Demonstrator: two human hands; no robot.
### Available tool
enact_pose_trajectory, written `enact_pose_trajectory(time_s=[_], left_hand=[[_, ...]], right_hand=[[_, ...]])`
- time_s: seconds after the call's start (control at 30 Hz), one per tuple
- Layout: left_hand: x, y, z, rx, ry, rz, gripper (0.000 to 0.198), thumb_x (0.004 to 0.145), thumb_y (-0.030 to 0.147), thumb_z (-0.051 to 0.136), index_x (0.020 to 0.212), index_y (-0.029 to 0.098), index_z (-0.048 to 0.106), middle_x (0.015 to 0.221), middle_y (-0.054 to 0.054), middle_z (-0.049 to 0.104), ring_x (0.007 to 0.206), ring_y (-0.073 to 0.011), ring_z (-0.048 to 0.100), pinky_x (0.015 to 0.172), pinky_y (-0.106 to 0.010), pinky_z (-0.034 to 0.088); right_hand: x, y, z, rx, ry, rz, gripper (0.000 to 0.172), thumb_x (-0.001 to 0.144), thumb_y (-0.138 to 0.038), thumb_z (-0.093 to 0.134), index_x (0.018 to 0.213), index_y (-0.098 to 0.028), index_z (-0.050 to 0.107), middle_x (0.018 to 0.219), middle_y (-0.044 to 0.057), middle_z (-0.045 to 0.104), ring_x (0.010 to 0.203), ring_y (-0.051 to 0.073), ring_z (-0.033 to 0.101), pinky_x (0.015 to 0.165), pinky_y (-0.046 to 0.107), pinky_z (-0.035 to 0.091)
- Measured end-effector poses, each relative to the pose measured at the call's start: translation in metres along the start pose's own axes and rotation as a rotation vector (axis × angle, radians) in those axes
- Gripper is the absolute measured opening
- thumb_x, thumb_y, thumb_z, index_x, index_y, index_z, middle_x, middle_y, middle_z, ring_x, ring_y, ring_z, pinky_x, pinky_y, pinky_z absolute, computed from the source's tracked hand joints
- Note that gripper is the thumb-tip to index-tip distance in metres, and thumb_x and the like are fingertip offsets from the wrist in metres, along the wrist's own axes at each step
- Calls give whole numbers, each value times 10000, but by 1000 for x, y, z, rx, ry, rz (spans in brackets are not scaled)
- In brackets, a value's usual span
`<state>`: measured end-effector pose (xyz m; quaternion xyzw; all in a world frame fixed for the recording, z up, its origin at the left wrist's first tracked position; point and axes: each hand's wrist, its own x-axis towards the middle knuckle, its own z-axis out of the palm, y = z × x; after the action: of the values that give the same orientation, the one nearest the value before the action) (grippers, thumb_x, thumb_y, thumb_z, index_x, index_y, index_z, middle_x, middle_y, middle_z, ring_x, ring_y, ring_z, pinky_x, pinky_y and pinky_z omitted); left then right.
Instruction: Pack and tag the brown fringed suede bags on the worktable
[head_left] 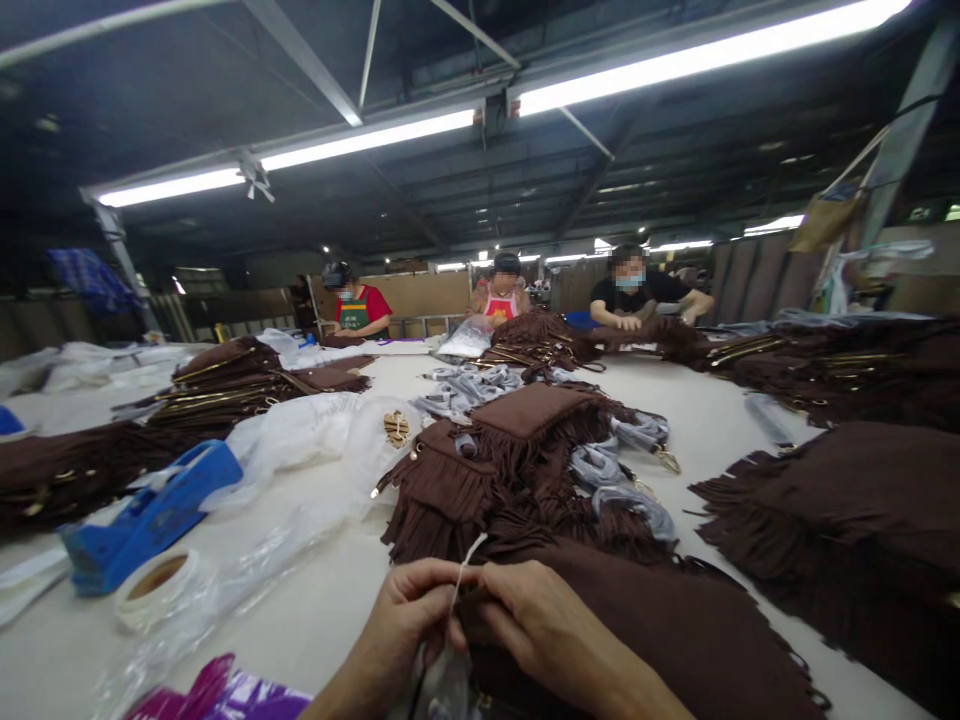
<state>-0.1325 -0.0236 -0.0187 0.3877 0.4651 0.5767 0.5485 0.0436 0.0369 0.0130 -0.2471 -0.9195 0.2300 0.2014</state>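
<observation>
While L hand (409, 612) pinches white cord (472, 550) btwn fingertips, R hand (534, 612) grips brown fabric (475, 622).

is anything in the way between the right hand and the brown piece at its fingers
Nothing visible: the right hand touches the brown piece directly. The white string rises at the left hand, not between them.

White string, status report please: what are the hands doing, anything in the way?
Left hand: at the white string. Right hand: on brown material beside it. String's end above fingertips. Fringed brown pieces piled just beyond.
</observation>
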Motion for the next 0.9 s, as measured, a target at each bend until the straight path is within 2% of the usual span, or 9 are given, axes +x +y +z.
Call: enact_pose_trajectory(time_s=[0.23,0.37,0.43,0.5,0.6,0.67,0.77,0.83,0.9], left_hand=[[0,-5,-7,226,-39,60,453,719,499,725,978,129,761,549,-55,678,475,-158,614,383,-182,404],[-3,2,-2,531,-53,266,226,788,319,654,940,182,752,747,-54,714,633,-186,657,516,-223,486],[-5,11,4,725,-5,407,131,773,184,632,828,206,748,761,-37,707,682,-175,642,607,-220,477],[-9,22,13,913,23,485,157,776,134,625,752,229,747,701,-23,686,664,-161,614,631,-212,436],[-12,42,22,1114,-32,494,177,829,197,631,814,283,785,655,-24,657,597,-152,573,574,-223,374],[-12,57,17,1166,-55,498,179,827,232,635,856,306,795,651,-30,644,594,-162,566,562,-230,364],[-8,82,-12,1077,142,517,162,762,270,661,858,277,792,682,-35,650,649,-189,574,609,-244,401],[-7,94,-36,921,352,453,247,722,358,667,909,234,770,619,-14,599,576,-187,525,576,-263,401],[-9,94,-53,834,492,350,358,703,441,652,959,208,745,551,16,514,500,-179,451,530,-278,381]], right_hand=[[1,-4,1,-248,-39,114,148,899,-168,503,865,-175,646,852,76,734,781,210,665,594,303,271],[2,-1,9,-251,-15,125,103,885,-186,534,886,-186,637,859,70,736,772,216,667,578,310,243],[2,1,12,-181,40,152,68,879,-207,556,864,-200,622,831,46,729,758,205,662,578,291,257],[1,3,13,-97,102,193,17,853,-214,582,847,-208,597,779,19,712,724,189,649,578,268,277],[-1,6,11,0,112,168,99,773,-196,630,845,-214,564,746,-10,686,692,173,623,578,249,300],[-3,9,9,31,77,100,196,724,-181,650,901,-223,576,798,-15,688,729,175,616,600,243,327],[-6,14,4,58,46,72,340,711,-129,614,1037,-222,599,849,-6,697,789,180,616,670,244,378],[-7,16,1,70,43,83,316,732,-108,580,1031,-201,620,844,11,699,801,183,619,706,251,399],[-8,17,-2,86,45,89,225,761,-113,558,954,-190,642,868,33,700,837,191,622,738,259,413]])
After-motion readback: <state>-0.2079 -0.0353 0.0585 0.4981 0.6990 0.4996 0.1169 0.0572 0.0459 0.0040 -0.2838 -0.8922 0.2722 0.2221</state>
